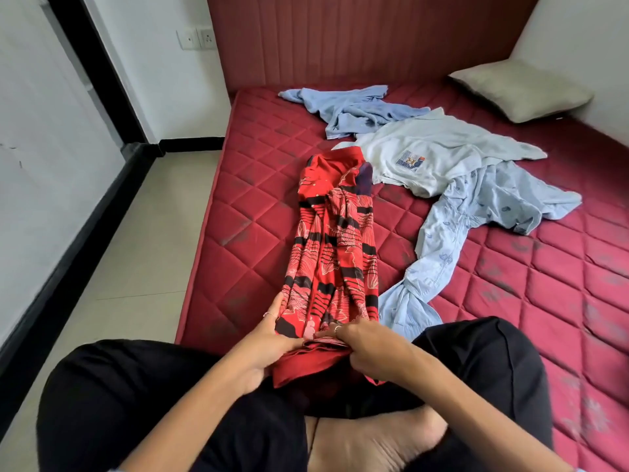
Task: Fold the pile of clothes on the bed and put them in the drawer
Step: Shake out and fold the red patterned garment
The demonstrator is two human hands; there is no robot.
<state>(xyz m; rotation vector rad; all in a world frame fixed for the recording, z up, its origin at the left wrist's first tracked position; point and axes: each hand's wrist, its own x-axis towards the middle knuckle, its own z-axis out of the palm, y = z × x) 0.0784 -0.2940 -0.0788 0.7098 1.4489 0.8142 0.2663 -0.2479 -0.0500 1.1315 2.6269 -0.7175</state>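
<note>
Person is sitting cross-legged on the bed [258,185], both hands working the near hem of the red shirt [335,240]. Left hand [272,338] is gripping the hem's left side, fingers [275,306] curled over the cloth edge, thumb on the bunched fabric. Right hand [367,345] is pinching the gathered hem just beside the left thumb, fingers curled round it. Red shirt is stretching straight away from the fingers, narrow and rumpled. Just right of the right fingers a patterned blue shirt [476,212] is lying, sleeve end near. Beyond it, the white shirt [439,155], then a plain blue shirt [357,109]. Pillow [520,90] far right, well apart.
</note>
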